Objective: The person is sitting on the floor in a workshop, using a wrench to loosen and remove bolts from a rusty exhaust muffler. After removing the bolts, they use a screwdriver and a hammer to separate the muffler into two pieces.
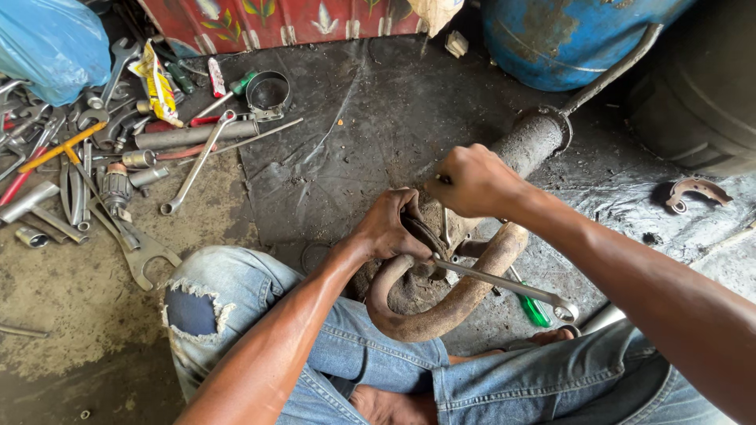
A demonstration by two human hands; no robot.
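On grimy floor (94, 299), scattered wrenches (197, 161)

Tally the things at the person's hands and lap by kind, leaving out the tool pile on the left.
Rusty bent exhaust pipe: 1
Muffler body: 1
Silver spanner across the pipe: 1
Green-handled screwdriver: 1
Hands, left hand and right hand, both on the work: 2
Total: 6

Bare forearms, no sleeves. Faded blue jeans (331, 346), frayed hole at left knee (193, 311) with darker patch beneath. Bare feet. Grimy hands.
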